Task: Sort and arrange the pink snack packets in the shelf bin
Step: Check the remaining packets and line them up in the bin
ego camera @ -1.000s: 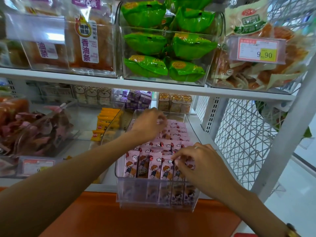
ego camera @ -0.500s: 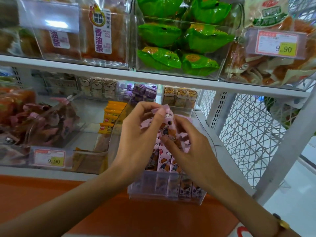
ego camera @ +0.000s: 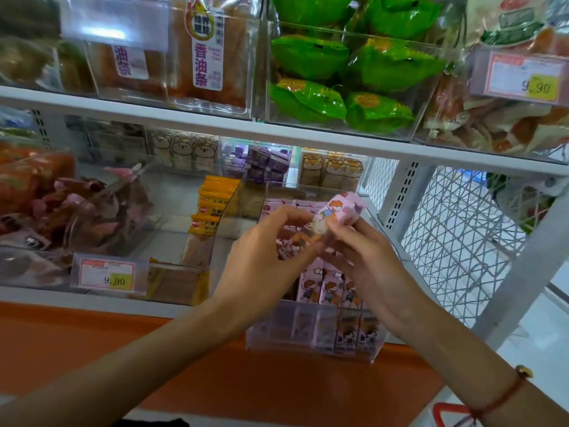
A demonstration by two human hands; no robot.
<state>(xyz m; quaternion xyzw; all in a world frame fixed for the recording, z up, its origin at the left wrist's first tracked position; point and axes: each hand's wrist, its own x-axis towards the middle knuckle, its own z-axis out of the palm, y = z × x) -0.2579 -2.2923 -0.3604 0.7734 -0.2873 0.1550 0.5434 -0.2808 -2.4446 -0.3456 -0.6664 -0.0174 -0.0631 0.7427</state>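
We find both hands raised above the clear shelf bin, which sits at the near edge of the lower shelf. The left hand and the right hand meet at mid-frame, fingers curled, jointly pinching a small bunch of pink snack packets whose upper ends stick up and tilt to the right. How many packets are in the bunch we cannot tell.

More pink packets stand upright in a row at the near end of the bin, and others lie further back, partly hidden by the hands.

In our judgement the step in hand is squaring up the lifted packets before they go back in. The next move calls for turning the bunch upright, faces matching the near row, and lowering it into free space behind that row without knocking the standing packets over.

To the left, yellow packets occupy a neighbouring bin; green packs fill a bin on the shelf above.
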